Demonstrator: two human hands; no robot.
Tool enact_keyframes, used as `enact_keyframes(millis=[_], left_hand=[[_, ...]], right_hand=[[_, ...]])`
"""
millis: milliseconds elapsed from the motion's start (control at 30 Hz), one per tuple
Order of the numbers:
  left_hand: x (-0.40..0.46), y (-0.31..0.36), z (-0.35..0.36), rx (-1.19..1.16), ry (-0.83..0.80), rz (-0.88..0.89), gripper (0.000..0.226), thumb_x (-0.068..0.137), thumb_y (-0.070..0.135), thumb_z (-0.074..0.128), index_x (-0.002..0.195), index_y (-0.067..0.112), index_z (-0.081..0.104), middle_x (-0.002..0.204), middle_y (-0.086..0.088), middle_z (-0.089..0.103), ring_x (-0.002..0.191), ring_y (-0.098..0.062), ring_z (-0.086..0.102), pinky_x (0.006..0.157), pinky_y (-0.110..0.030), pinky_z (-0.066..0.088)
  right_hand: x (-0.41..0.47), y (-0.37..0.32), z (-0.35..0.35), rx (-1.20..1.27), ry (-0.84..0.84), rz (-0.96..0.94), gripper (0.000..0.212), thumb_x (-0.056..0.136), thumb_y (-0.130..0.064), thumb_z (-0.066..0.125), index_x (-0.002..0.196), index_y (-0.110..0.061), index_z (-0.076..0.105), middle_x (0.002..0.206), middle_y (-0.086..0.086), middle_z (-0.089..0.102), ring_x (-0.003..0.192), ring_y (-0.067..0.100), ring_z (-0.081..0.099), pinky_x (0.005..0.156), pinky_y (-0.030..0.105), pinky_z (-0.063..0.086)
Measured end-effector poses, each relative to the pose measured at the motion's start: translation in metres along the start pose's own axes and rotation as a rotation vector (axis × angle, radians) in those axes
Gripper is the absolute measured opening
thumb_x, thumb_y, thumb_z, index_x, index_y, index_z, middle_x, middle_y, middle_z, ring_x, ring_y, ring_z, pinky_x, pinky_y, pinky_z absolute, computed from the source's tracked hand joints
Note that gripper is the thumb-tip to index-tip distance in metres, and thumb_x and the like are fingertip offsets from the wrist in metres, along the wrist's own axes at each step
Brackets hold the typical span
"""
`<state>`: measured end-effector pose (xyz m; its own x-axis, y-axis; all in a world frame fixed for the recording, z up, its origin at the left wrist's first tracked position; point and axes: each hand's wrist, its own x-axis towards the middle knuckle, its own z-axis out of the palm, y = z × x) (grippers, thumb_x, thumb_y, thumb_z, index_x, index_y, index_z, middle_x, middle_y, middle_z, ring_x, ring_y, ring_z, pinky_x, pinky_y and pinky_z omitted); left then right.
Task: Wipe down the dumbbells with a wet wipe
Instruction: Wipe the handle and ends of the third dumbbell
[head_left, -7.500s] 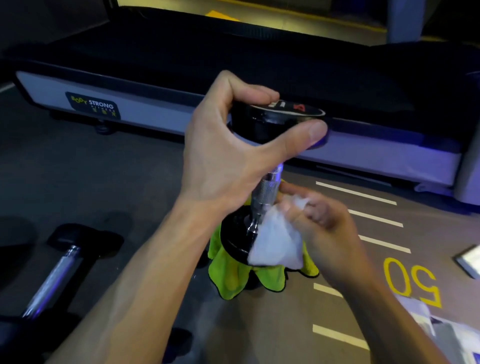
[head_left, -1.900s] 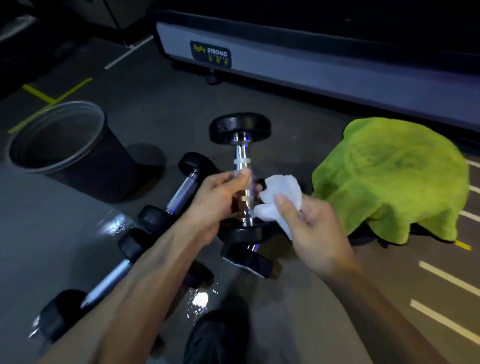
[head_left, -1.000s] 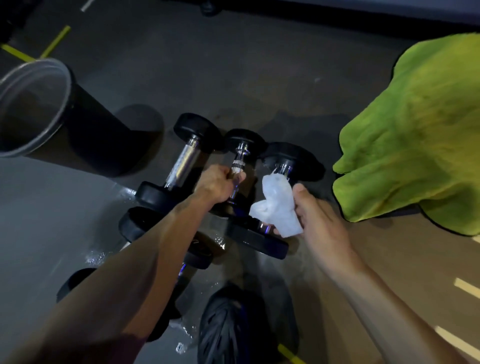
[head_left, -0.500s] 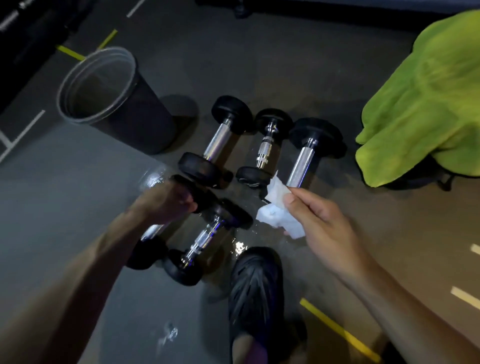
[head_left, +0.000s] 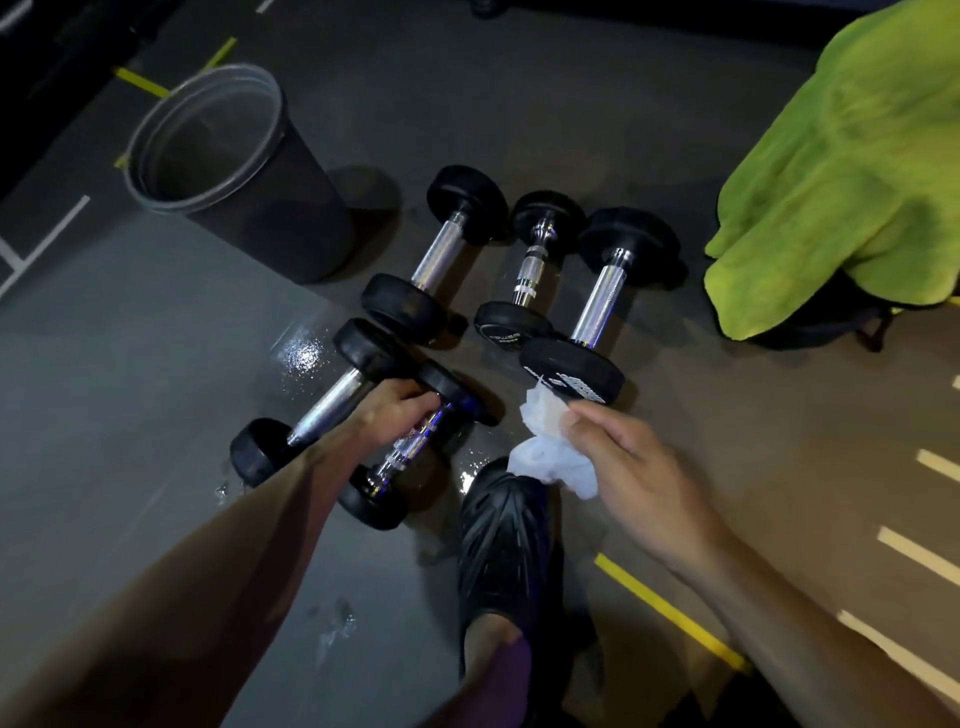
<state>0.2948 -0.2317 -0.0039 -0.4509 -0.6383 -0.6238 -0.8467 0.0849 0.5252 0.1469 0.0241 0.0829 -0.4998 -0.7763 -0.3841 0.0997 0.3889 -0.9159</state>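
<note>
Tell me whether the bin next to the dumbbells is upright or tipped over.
Upright. The bin stands on the floor with its round rim facing up and its inside visible.

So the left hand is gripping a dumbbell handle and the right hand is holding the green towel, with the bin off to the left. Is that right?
Not quite. In the head view the right hand holds a crumpled white wet wipe, not the green towel, which lies draped apart at the right. The rest stands: the left hand grips a dumbbell handle, and the bin is off to the left.
</note>
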Motion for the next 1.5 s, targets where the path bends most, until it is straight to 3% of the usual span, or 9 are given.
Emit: enact_keyframes(millis=[100, 267, 433, 533, 633, 767, 1033, 1167, 1500], left_hand=[[0.004, -0.004, 0.004, -0.155, -0.044, -0.019, 0.013, 0.102, 0.001, 0.059, 0.100, -0.006, 0.070, 0.082, -0.013, 0.064, 0.069, -0.014, 0.058, 0.061, -0.018, 0.045], [-0.004, -0.003, 0.004, -0.255, -0.164, 0.062, 0.019, 0.103, -0.008, 0.054, 0.093, 0.004, 0.064, 0.075, -0.004, 0.071, 0.063, -0.009, 0.068, 0.060, -0.016, 0.055], [-0.032, 0.020, -0.010, -0.426, -0.097, 0.245, 0.020, 0.102, -0.011, 0.054, 0.116, 0.003, 0.058, 0.086, 0.007, 0.080, 0.080, -0.006, 0.075, 0.076, -0.022, 0.059], [-0.061, 0.079, -0.032, -0.491, -0.032, 0.376, 0.041, 0.088, 0.035, 0.080, 0.107, 0.000, 0.066, 0.086, -0.004, 0.080, 0.075, -0.013, 0.074, 0.068, -0.027, 0.059], [-0.083, 0.155, -0.046, -0.486, -0.005, 0.599, 0.069, 0.068, 0.067, 0.087, 0.095, 0.005, 0.072, 0.084, -0.015, 0.075, 0.072, -0.032, 0.069, 0.064, -0.035, 0.056], [-0.105, 0.267, -0.028, -0.679, -0.087, 0.894, 0.051, 0.073, 0.053, 0.091, 0.110, 0.021, 0.076, 0.103, -0.008, 0.076, 0.093, -0.027, 0.069, 0.079, -0.034, 0.060], [-0.101, 0.437, 0.052, -0.908, -0.245, 1.102, 0.055, 0.089, 0.007, 0.067, 0.133, -0.021, 0.048, 0.103, -0.025, 0.073, 0.094, -0.034, 0.074, 0.077, -0.034, 0.062], [-0.091, 0.462, 0.090, -0.913, -0.241, 1.011, 0.061, 0.083, 0.008, 0.072, 0.134, -0.017, 0.048, 0.104, -0.026, 0.075, 0.096, -0.041, 0.074, 0.086, -0.046, 0.062], [-0.080, 0.472, 0.084, -0.668, -0.250, 1.021, 0.109, 0.076, 0.011, 0.087, 0.156, 0.040, 0.020, 0.126, -0.005, 0.075, 0.118, -0.026, 0.071, 0.107, -0.059, 0.054]], right_hand=[[0.003, 0.001, 0.000, 0.007, -0.016, -0.001, 0.032, 0.099, -0.040, 0.046, 0.079, -0.017, 0.053, 0.069, -0.012, 0.048, 0.074, 0.007, 0.047, 0.076, 0.034, 0.040], [0.006, 0.003, -0.005, -0.011, 0.001, -0.014, 0.038, 0.106, -0.028, 0.049, 0.069, -0.030, 0.051, 0.062, -0.016, 0.047, 0.069, 0.005, 0.044, 0.072, 0.030, 0.036], [0.005, -0.007, -0.019, 0.047, 0.058, -0.018, 0.037, 0.093, -0.045, 0.044, 0.091, -0.013, 0.063, 0.077, -0.014, 0.055, 0.082, 0.004, 0.052, 0.082, 0.030, 0.043], [0.003, -0.019, -0.036, 0.082, 0.101, -0.069, 0.046, 0.096, -0.045, 0.044, 0.096, -0.002, 0.059, 0.084, 0.018, 0.054, 0.080, 0.010, 0.048, 0.076, 0.040, 0.042], [0.002, -0.041, -0.066, 0.153, 0.244, -0.108, 0.030, 0.104, -0.037, 0.052, 0.095, -0.013, 0.067, 0.085, 0.015, 0.064, 0.076, 0.003, 0.053, 0.074, 0.032, 0.045], [-0.005, -0.072, -0.124, 0.317, 0.514, -0.221, 0.053, 0.103, -0.010, 0.055, 0.074, -0.047, 0.077, 0.073, -0.005, 0.071, 0.065, 0.007, 0.065, 0.060, 0.013, 0.053], [-0.023, -0.069, -0.202, 0.450, 1.042, -0.348, 0.012, 0.096, -0.026, 0.067, 0.104, -0.023, 0.076, 0.085, 0.000, 0.079, 0.070, 0.017, 0.069, 0.078, 0.038, 0.055], [-0.024, -0.065, -0.213, 0.482, 1.129, -0.352, 0.050, 0.077, -0.058, 0.080, 0.111, -0.022, 0.073, 0.098, 0.005, 0.079, 0.081, 0.034, 0.068, 0.086, 0.065, 0.053], [-0.025, -0.060, -0.246, 0.241, 1.004, -0.271, 0.026, 0.092, -0.007, 0.071, 0.095, -0.032, 0.075, 0.071, 0.003, 0.076, 0.062, 0.022, 0.072, 0.060, 0.023, 0.053]])
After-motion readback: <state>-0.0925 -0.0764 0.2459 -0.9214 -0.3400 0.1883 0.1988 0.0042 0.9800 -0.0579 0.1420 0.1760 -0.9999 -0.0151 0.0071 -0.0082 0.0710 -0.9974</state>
